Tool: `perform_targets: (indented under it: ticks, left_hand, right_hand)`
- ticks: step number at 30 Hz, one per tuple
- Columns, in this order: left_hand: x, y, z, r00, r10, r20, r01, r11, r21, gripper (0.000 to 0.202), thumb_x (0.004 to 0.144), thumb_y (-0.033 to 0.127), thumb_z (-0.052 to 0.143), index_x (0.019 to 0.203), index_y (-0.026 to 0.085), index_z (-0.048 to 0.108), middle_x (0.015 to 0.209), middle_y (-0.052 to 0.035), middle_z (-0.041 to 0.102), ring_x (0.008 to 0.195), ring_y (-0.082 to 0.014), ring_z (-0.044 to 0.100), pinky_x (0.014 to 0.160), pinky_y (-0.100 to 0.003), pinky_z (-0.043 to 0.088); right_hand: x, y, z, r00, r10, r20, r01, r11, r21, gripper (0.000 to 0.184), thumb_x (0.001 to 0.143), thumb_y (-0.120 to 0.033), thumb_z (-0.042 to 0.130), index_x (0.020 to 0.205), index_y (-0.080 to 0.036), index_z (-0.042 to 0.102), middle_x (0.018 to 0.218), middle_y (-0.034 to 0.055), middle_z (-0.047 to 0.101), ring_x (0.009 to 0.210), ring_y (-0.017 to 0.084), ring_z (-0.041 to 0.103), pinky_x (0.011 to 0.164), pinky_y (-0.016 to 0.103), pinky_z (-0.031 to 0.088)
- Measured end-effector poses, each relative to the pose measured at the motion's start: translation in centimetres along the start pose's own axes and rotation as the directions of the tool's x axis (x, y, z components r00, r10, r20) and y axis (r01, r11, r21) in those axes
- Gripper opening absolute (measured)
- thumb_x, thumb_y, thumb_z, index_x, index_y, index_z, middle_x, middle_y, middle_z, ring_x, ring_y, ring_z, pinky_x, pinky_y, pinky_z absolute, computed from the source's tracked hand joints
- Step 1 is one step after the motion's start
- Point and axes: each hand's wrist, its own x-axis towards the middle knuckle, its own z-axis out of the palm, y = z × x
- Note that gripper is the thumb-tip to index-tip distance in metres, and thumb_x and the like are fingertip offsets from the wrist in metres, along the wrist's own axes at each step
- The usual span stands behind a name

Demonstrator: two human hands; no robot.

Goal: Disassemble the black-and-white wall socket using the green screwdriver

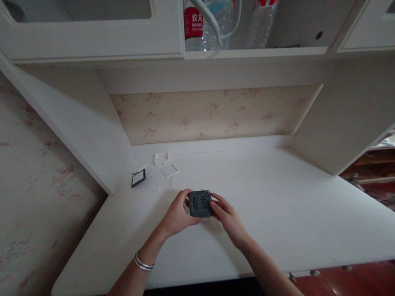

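A dark grey square switch module [200, 204] is held just above the white desk [287, 214], near its middle. My left hand [177, 215] grips its left edge with curled fingers; a silver bracelet sits on that wrist. My right hand [226, 215] pinches its right edge. Small white plastic plates [170, 170] and a black-framed square part [138, 178] lie at the back left corner of the desk, apart from both hands.
A white side panel [84, 132] closes the desk on the left and another stands on the right. Plastic bottles [210, 19] stand on the shelf overhead. Floral wallpaper backs the niche. Dark wooden furniture shows at the far right.
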Motion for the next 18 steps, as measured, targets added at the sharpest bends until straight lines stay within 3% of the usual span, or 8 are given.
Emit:
perform_targets:
  ticks: [4, 9, 13, 18]
  left_hand:
    - [-0.5, -0.5, 0.3, 0.999, -0.035, -0.011, 0.034, 0.999, -0.041, 0.087, 0.056, 0.027, 0.082, 0.131, 0.02, 0.038, 0.111, -0.0103, 0.058, 0.087, -0.0201, 0.059, 0.07, -0.03, 0.048]
    - [-1.2, -0.8, 0.9, 0.999, -0.048, -0.022, 0.044, 0.983, -0.179, 0.088, 0.06, 0.023, 0.08, 0.136, 0.018, 0.035, 0.128, -0.0142, 0.049, 0.101, -0.0232, 0.057, 0.082, -0.034, 0.05]
    - [-1.7, -0.7, 1.1, 0.995, -0.102, -0.012, 0.093, 0.948, -0.306, 0.077, 0.07, 0.026, 0.073, 0.137, 0.016, 0.035, 0.126, -0.0135, 0.052, 0.104, -0.0229, 0.058, 0.091, -0.038, 0.047]
    - [-1.9, -0.5, 1.0, 0.979, -0.196, -0.05, 0.157, 0.891, -0.426, 0.068, 0.074, 0.03, 0.068, 0.135, 0.016, 0.04, 0.116, -0.0111, 0.06, 0.099, -0.0222, 0.062, 0.086, -0.036, 0.05]
  right_hand:
    - [-0.2, -0.2, 0.4, 0.999, 0.018, -0.033, -0.016, 0.999, 0.052, 0.047, 0.072, -0.038, 0.068, 0.116, -0.022, 0.061, 0.1, 0.0051, 0.07, 0.094, 0.022, 0.062, 0.09, 0.039, 0.044]
    - [-0.4, 0.5, 0.2, 0.997, -0.009, -0.072, 0.01, 1.0, 0.015, 0.047, 0.074, -0.037, 0.066, 0.118, -0.021, 0.061, 0.106, 0.0057, 0.069, 0.099, 0.022, 0.061, 0.094, 0.04, 0.041]
    - [-0.3, 1.1, 0.2, 0.992, -0.009, -0.125, 0.012, 1.0, 0.025, 0.047, 0.073, -0.039, 0.068, 0.116, -0.021, 0.063, 0.107, 0.0061, 0.069, 0.1, 0.022, 0.06, 0.094, 0.04, 0.042]
    - [-0.5, 1.4, 0.5, 0.989, -0.021, -0.148, 0.027, 0.999, 0.039, 0.044, 0.074, -0.04, 0.067, 0.113, -0.021, 0.064, 0.11, 0.0062, 0.067, 0.104, 0.023, 0.059, 0.095, 0.042, 0.041]
